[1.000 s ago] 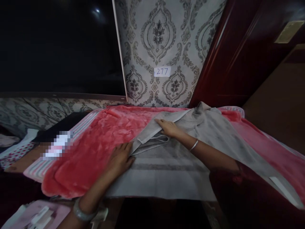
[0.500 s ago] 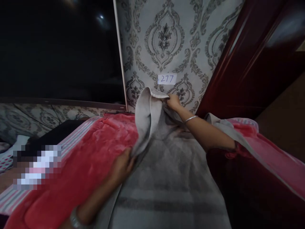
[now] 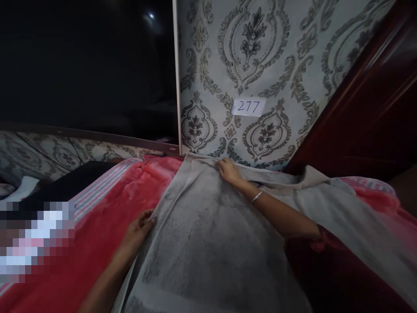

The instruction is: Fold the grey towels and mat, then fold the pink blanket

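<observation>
A large grey towel (image 3: 208,234) lies spread over a red plush blanket (image 3: 110,204). My right hand (image 3: 229,170) rests on the towel's far edge, close to the wall, with the fingers pinching the cloth there. A thin bangle sits on that wrist. My left hand (image 3: 138,228) holds the towel's left edge, where grey cloth meets the red blanket. The towel's right part lies in loose folds toward the dark wooden door.
A patterned wall carries a small paper label reading 277 (image 3: 248,106). A large dark screen (image 3: 84,69) fills the upper left. A dark red wooden door (image 3: 374,113) stands at the right. A striped cloth edge (image 3: 97,191) and a dark object lie left of the blanket.
My right hand lifted the towel's folded flap up, carried it toward the wall and laid it down flat. My left hand slid left along the towel's edge. The camera moved closer.
</observation>
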{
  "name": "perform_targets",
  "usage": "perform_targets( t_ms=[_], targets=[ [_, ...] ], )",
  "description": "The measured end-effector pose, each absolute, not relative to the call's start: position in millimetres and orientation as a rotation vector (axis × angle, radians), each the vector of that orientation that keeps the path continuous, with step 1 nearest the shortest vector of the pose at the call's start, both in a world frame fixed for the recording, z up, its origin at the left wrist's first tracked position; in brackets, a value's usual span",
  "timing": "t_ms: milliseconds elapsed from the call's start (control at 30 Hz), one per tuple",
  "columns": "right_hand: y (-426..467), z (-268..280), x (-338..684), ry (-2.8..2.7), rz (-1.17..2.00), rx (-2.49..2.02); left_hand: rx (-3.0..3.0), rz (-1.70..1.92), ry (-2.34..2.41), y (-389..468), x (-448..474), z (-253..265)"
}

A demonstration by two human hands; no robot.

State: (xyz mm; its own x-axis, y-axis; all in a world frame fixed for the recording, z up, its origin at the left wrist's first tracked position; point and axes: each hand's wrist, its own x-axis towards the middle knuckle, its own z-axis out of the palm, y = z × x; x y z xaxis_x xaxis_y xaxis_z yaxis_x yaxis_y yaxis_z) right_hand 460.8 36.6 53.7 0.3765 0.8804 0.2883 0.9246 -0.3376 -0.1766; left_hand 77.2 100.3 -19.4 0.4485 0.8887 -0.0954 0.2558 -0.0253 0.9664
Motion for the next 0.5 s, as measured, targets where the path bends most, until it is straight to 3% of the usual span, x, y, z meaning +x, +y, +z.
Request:
perform_targets(
  t_ms=[100,333,500],
  targets=[
    [39,40,445,-1.815,-0.108,-2.335,1.564,0.675,1.033,96,79,-14],
    [88,49,419,-1.720,-0.124,-2.428,1.958,0.789,0.993,70,69,-2],
    [118,53,415,-1.857,-0.052,-2.369,2.255,0.597,1.073,37,40,-9]
  ],
)
